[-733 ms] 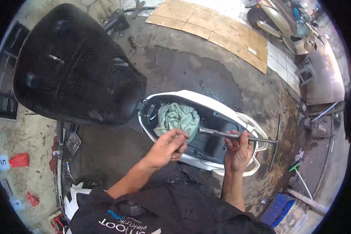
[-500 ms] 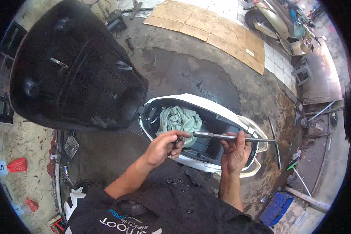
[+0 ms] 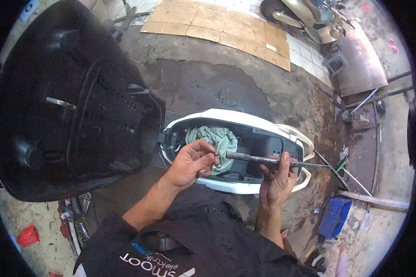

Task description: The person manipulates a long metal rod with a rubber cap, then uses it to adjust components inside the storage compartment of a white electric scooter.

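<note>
Head view: left hand [image 3: 189,165] pinches a small bolt-like part [image 3: 216,153], right hand [image 3: 278,183] holds a T-handle socket wrench [image 3: 255,159], tip just right of it; looks like socket loading, calling for coaxial alignment.

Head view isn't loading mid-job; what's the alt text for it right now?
The right hand holds a long T-handled socket wrench, its socket pointing toward the left hand, which pinches an item too small to identify. Below is a white scooter, its storage bin open with crumpled green cloth inside, its black seat raised.
</note>
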The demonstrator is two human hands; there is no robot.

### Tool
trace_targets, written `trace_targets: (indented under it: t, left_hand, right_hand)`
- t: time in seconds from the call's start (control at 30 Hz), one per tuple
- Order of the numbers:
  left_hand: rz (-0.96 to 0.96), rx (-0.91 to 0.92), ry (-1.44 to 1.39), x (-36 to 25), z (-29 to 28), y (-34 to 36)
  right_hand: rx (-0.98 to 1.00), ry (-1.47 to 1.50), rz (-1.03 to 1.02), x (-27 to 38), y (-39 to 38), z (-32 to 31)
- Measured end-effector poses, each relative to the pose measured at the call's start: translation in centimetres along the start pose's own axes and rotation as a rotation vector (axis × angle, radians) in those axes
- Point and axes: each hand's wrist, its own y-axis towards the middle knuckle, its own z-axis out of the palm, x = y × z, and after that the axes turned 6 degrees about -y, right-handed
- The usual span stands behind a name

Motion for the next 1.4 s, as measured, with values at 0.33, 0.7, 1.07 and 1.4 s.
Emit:
trace_targets:
  t: [0.33, 0.7, 1.07, 1.4]
  left_hand:
    - [-0.041, -0.072, -0.141, 0.5, 1.2, 2.1]
    - [0.033, 0.002, -0.379, 3.9, 1.3, 3.9]
    - [0.077, -0.055, -0.304, 4.2, 1.5, 2.8]
    - [0.133, -0.066, -0.359, 4.1, 1.0, 2.1]
  right_hand:
    - [0.005, -0.002, -0.122, 0.2, -0.7, -0.4]
    - [0.162, -0.048, -0.356, -0.8, -0.3, -2.6]
    - [0.248, -0.037, -0.293, -1.5, -0.1, -2.9]
    - [0.342, -0.04, -0.226, -1.8, -0.6, -2.7]
